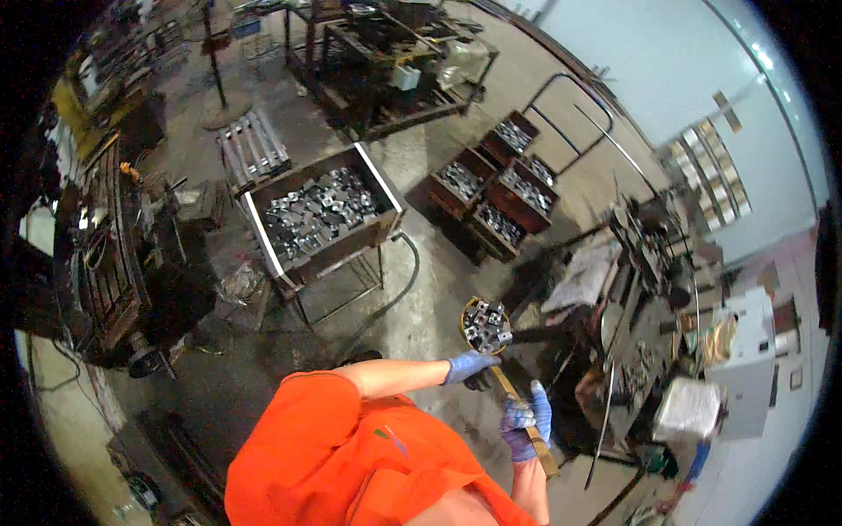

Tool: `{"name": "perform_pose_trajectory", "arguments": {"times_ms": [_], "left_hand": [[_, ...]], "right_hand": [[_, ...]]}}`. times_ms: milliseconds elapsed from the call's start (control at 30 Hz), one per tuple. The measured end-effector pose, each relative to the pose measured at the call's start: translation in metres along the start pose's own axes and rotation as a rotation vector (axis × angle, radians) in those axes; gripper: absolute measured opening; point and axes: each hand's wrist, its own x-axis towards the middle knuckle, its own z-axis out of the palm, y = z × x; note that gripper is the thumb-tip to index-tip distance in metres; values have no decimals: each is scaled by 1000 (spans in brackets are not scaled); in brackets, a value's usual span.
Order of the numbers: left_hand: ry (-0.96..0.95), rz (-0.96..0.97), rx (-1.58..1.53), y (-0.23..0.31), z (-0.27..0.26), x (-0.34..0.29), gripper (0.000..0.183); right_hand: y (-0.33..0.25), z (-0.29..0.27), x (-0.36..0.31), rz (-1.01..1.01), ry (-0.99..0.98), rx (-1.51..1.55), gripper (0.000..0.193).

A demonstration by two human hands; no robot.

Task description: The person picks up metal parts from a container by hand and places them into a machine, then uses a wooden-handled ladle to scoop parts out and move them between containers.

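Both my hands wear blue-grey gloves. My left hand (471, 366) is closed at the upper end of a flat yellowish-brown handle (541, 451), close to a round yellow-rimmed pan (464, 331). Lower down, my right hand (524, 422) wraps round the same handle. Small silver metal blocks (488, 325) with holes lie heaped in the pan. The handle seems to run up to the pan, making a long-handled scoop, but my left hand hides the join.
Ahead to the left, a metal bin (391, 224) of similar blocks stands on a frame. Beyond, several brown boxes (483, 219) of parts sit by a trolley with a blue handle (570, 77). A cluttered bench (627, 377) is on my right, another machine (105, 254) far left. A hose (415, 263) hangs beside the bin.
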Motion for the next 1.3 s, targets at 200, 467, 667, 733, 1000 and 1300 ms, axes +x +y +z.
{"name": "perform_pose_trajectory", "arguments": {"times_ms": [200,467,667,733,1000,1300], "left_hand": [[310,478,277,41,-157,20,33],[640,573,-363,169,-273,-85,30],[904,607,-193,176,-271,-79,29],[1029,600,-356,174,-272,-68,28],[1667,429,208,171,-283,-36,25],[2029,-8,323,178,-279,19,28]], "right_hand": [[-82,51,105,86,28,1,45],[-176,127,220,-2,149,-93,30],[-271,185,317,158,214,-215,37],[-305,204,363,123,206,-339,39],[-399,304,558,-25,224,-816,29],[-463,190,784,-526,747,-2268,54]]}}
